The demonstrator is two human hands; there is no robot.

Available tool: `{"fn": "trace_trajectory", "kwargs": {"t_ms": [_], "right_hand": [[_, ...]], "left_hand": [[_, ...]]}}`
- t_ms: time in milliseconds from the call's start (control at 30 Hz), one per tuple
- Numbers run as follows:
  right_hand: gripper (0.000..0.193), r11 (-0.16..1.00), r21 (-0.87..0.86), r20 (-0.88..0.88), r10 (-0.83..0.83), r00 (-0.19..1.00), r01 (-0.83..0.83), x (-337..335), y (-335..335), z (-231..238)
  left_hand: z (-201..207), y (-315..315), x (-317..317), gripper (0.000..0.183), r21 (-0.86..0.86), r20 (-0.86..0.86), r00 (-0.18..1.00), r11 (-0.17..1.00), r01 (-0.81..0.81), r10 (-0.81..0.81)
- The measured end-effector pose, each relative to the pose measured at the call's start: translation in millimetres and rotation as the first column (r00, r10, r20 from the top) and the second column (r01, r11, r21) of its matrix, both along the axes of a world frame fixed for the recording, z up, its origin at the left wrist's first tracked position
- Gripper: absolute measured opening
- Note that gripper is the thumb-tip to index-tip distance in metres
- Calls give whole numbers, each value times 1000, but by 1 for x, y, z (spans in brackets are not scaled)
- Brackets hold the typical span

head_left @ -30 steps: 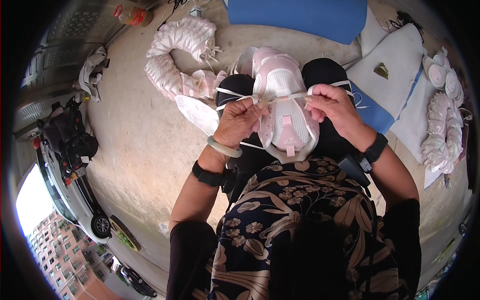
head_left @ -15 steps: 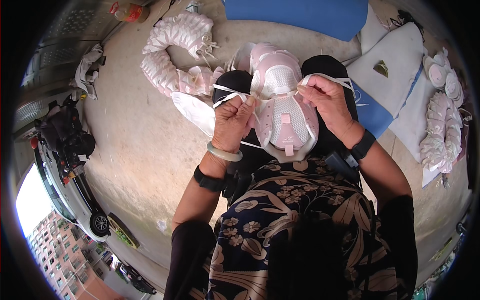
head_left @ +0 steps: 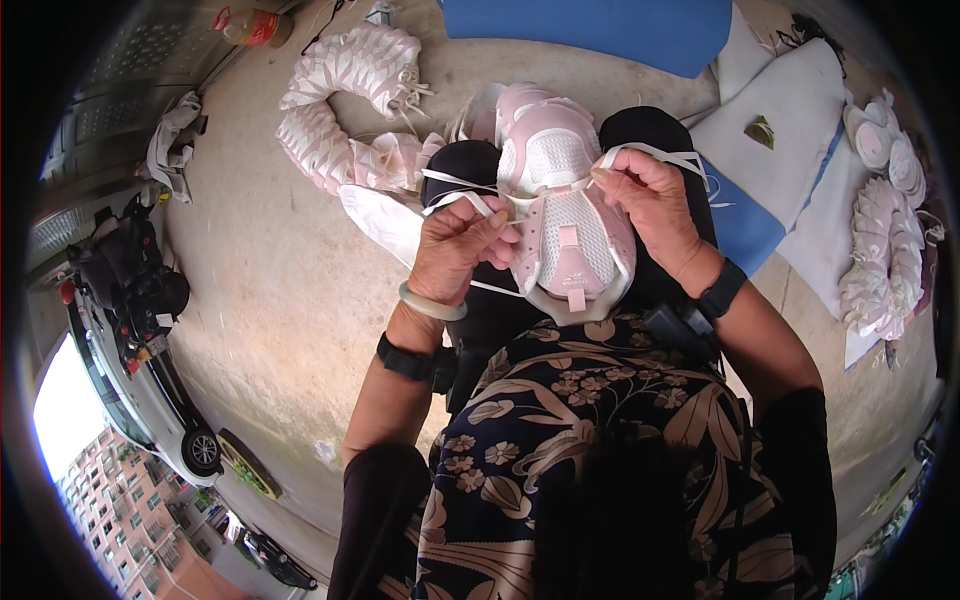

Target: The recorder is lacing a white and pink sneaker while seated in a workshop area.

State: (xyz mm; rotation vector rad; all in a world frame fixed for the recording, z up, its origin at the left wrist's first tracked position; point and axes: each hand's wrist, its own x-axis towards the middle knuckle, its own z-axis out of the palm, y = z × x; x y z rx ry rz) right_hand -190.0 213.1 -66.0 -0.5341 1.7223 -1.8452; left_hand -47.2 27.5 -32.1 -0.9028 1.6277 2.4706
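Pinching a white lace (head_left: 455, 185) in the left hand (head_left: 462, 250), fingers closed; gripping another lace end at the pink shoe upper (head_left: 565, 215) with the right hand (head_left: 652, 205), on the lap. Bare concrete floor (head_left: 270, 300) open leftward; stacked uppers (head_left: 340, 110) beyond, blue mat (head_left: 600, 30) ahead.

A small plastic bottle (head_left: 252, 25) lies on its side on the concrete floor at the top left, with a red and yellow wrap label around its body. On the white cushion (head_left: 790, 140) at the upper right sits a small dark triangular tag (head_left: 760, 131). No signs or screens show.
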Motion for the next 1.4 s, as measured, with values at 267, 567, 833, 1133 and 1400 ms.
{"fn": "trace_trajectory", "kwargs": {"t_ms": [267, 567, 833, 1133, 1400], "right_hand": [[7, 983, -175, 8, -56, 998, 57, -2, -9, 5], [9, 993, -114, -62, -40, 997, 33, -3, 2, -3], [11, 997, -37, -233, -69, 970, 62, -1, 1, -10], [11, 996, -30, -238, -84, 968, 79, 1, 0, -13], [11, 993, -66, -230, -107, 967, 94, 1, -2, -14]], "left_hand": [[-5, 0, 4, 10, -74, -2, 999, 996, 51, -51], [-2, 5, -4, 11, -97, -44, 999, 995, 0, -5], [-7, 1, -3, 6, -205, 13, 999, 978, 44, -42], [-9, 3, -2, 5, -215, -32, 998, 976, 45, -53], [-9, 6, -3, 5, -249, -16, 999, 968, 27, -32]]}}
